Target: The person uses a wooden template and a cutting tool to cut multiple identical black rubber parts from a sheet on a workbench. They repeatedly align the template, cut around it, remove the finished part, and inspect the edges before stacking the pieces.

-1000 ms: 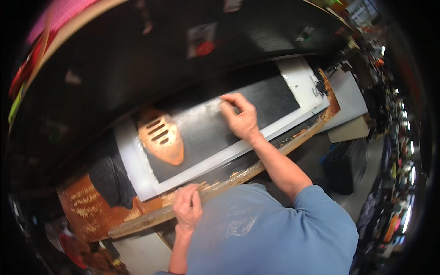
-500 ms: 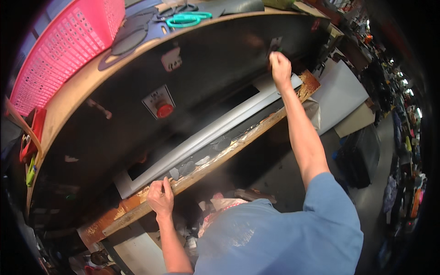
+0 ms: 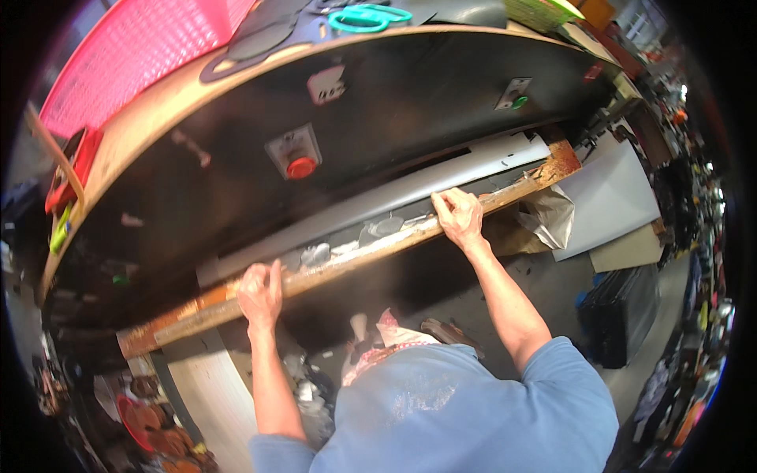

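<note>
I stand at a big black press machine with a narrow open slot. A long white board lies flat inside the slot. My left hand grips the worn wooden front ledge near its left part. My right hand rests on the same ledge further right, fingers curled over its edge and touching the white board's front rim. Grey scraps lie on the ledge between my hands.
A red round button and a green switch sit on the machine's front. A pink basket and teal scissors lie on top. A white sheet stands at the right; clutter covers the floor below.
The press has come down over the board and the orange piece is out of sight. My right hand reached up to the machine's front, then dropped back to the ledge.
</note>
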The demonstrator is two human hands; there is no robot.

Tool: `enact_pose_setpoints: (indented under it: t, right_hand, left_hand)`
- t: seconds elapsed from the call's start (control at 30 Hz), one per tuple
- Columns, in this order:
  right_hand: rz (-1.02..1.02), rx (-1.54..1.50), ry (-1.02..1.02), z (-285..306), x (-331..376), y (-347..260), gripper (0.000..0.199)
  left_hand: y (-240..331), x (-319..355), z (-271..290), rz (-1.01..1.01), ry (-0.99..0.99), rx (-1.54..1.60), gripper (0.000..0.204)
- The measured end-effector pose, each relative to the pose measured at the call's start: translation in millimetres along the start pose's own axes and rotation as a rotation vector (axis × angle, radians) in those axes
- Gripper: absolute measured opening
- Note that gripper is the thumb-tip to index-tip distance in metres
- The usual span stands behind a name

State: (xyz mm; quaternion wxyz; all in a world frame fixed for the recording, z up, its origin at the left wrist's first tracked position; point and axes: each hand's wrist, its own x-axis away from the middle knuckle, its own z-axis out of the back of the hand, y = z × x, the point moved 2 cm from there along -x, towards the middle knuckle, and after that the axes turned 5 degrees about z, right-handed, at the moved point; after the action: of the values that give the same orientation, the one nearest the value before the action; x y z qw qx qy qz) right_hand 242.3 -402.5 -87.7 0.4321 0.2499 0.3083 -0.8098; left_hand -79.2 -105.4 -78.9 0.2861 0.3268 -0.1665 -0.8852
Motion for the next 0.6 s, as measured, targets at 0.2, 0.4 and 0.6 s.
enact_pose_setpoints:
  t: [0.2,0.4,0.6]
  right_hand:
    - [-0.147,-0.25,0.006,2,3,9,0.014]
    - [-0.233,-0.304,-0.026,4,8,20,0.017]
    - [-0.804,-0.486,-0.014,11,-17,-2,0.031]
  left_hand:
    - [9,5,-6,-0.017,0.066,-0.016,0.027]
    - [21,1,1,0.032,0.061,0.028,0.025]
    - [27,-7,3,0.016,0.03,0.073,0.021]
